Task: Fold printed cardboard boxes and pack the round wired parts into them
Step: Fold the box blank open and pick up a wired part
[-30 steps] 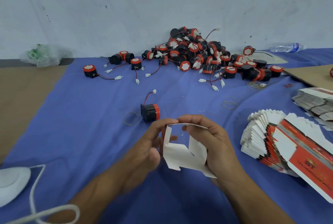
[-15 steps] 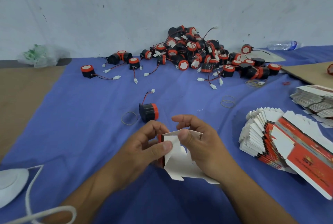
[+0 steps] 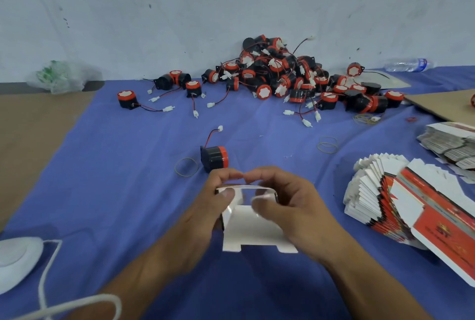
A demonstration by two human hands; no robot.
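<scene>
Shows half-folded white cardboard box (image 3: 253, 229) pinched at upper corners by left hand (image 3: 203, 214) and right hand (image 3: 295, 206), thumbs pressing flaps. Places black, red-capped round wired part (image 3: 214, 159) just beyond box, axis sideways, nearer left hand.

Light: diffuse, even, moderately bright; source not seen | Shadows: soft, faint, cast on the blue cloth (image 3: 115, 165) beneath the flat box stack (image 3: 372, 198) | Blur: left hand (image 3: 205, 209), right hand (image 3: 293, 209) and cardboard box (image 3: 253, 229) smeared by motion | Distortion: cloth edges bent toward left and right frame edges
</scene>
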